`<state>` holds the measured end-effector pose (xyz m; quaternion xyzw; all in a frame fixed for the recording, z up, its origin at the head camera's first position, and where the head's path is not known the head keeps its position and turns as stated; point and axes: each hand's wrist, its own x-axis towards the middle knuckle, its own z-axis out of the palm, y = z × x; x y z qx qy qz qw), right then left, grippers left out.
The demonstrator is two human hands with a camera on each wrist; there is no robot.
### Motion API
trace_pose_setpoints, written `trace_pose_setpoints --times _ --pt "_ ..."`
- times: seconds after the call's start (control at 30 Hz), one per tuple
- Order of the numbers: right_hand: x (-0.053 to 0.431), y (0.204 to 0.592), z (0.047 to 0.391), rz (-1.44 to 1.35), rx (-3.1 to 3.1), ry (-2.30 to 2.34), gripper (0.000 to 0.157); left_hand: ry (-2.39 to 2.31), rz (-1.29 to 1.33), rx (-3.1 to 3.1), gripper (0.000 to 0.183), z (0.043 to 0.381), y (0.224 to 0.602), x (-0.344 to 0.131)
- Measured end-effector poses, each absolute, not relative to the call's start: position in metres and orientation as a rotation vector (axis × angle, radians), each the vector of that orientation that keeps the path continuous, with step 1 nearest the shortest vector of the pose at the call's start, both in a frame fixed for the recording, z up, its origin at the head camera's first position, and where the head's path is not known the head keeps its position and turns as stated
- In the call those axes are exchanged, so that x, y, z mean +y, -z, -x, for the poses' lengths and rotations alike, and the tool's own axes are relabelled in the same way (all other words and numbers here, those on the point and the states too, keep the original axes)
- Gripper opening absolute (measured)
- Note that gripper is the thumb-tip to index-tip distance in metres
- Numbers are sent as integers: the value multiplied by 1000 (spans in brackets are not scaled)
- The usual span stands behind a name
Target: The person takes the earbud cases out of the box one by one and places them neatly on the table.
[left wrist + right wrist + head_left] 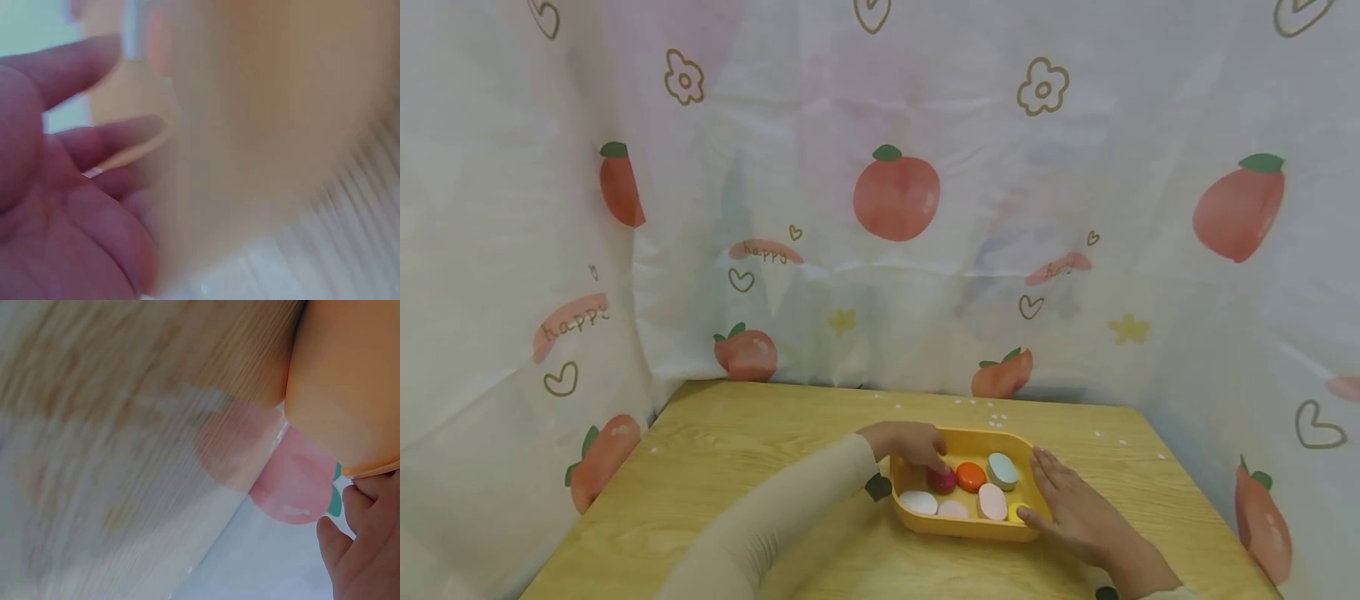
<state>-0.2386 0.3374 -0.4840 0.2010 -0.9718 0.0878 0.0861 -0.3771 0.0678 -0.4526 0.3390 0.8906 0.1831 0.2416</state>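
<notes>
A shallow yellow tray (970, 528) holds several smooth, rounded pieces. My left hand (907, 442) reaches over its left rim, with fingertips right at a magenta piece (942, 481). Up close in the left wrist view, that hand (81, 169) has its fingers apart beside the blurred tray wall. Beside the magenta piece lie an orange piece (971, 477) and a pale mint piece (1003, 471). My right hand (1078, 510) rests on the tray's right rim, fingers extended along it. Its thumb lies over the near corner, partly covering a yellow piece (1017, 512).
White (918, 502) and pale pink (992, 502) pieces lie in the tray's near half, with another pink piece (953, 509) between them. The tray stands on a wood-grain table (760, 467). Small white specks lie behind it, and a fruit-print curtain (895, 317) surrounds the table's back and sides.
</notes>
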Motion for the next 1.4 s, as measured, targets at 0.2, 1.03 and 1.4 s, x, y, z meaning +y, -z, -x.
trace_pose_setpoints --times 0.2,1.03,1.4 --pt "335 483 237 -605 -2893 -261 81 -724 -722 2272 22 375 450 66" --pt "333 482 238 -548 -2947 -273 83 -1008 -462 2434 22 334 468 83" --pt "334 482 238 -552 -2935 -239 83 -1077 -426 2432 13 339 469 83"
